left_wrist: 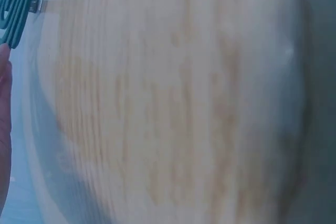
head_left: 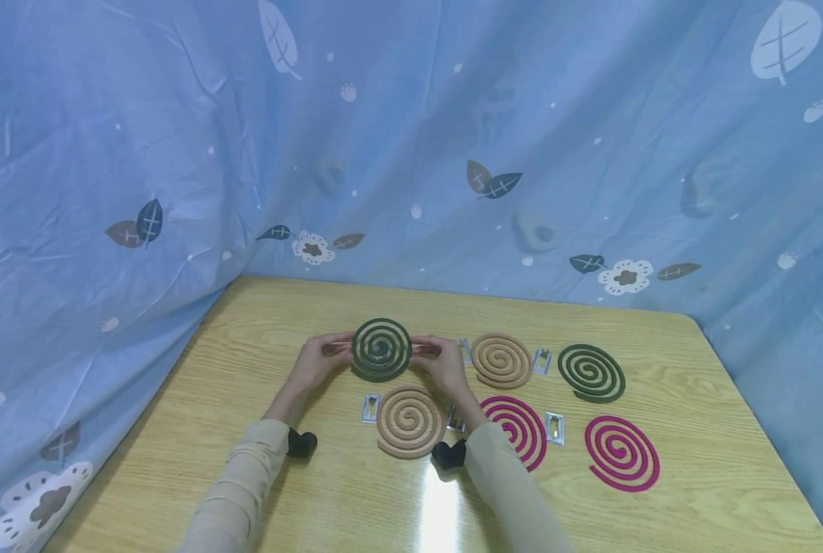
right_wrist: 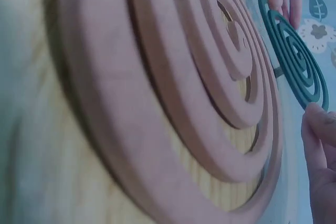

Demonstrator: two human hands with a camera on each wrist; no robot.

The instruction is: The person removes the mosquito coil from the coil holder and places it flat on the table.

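A dark green mosquito coil [head_left: 381, 361] is held between both hands above the far half of the table. My left hand [head_left: 318, 359] pinches its left edge, and my right hand [head_left: 442, 365] pinches the opposite edge. In the right wrist view the green coil [right_wrist: 299, 61] is tilted, with fingers at two opposite sides. The left wrist view shows only part of the coil [left_wrist: 16, 6] and of the left hand [left_wrist: 4, 114]. A small metal coil stand [left_wrist: 34, 6] appears beside it. A brown coil [head_left: 411, 422] lies just in front of the hands.
To the right lie another brown coil [head_left: 502, 360], a green coil [head_left: 591, 373] and two magenta coils, one [head_left: 622, 453] in full view and one [head_left: 522, 430] partly behind the right forearm. Several metal stands [head_left: 554, 428] lie between them. A blue curtain [head_left: 411, 153] hangs behind the table.
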